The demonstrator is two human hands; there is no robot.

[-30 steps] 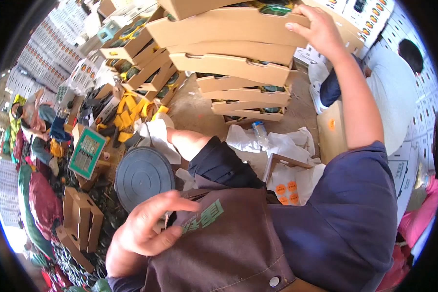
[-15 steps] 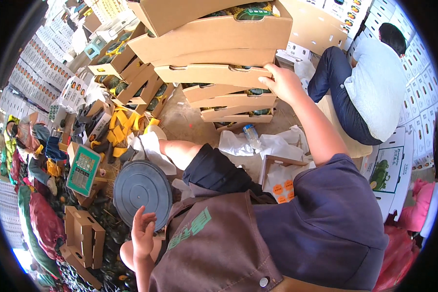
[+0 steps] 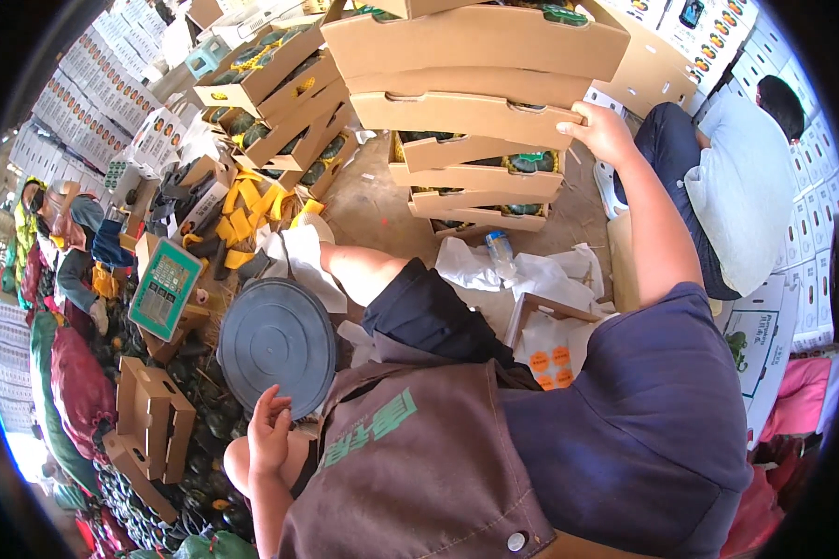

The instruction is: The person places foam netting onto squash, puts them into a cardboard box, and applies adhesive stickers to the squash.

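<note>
My right hand [image 3: 598, 133] grips the right end of a brown cardboard tray [image 3: 466, 112] in a tall stack, its thumb on the front face. Above that tray sits a deeper brown carton [image 3: 475, 47]. Lower trays hold dark green squashes [image 3: 531, 162], some in yellow netting. My left hand [image 3: 270, 433] hangs above my lap beside a round dark grey lid [image 3: 278, 340], fingers loosely bent and apart, holding nothing.
Another stack of squash-filled trays [image 3: 261, 93] stands to the left. A person in a light shirt [image 3: 741, 186] sits at right. A plastic bottle [image 3: 501, 253] and white paper [image 3: 555, 279] lie on the floor. A green-framed panel [image 3: 166, 289] and loose squashes [image 3: 219, 410] are at left.
The view has shifted, moving the scene rightward in the picture. The upper trays and my right hand have moved right more than the lower trays. My left hand stays beside the lid.
</note>
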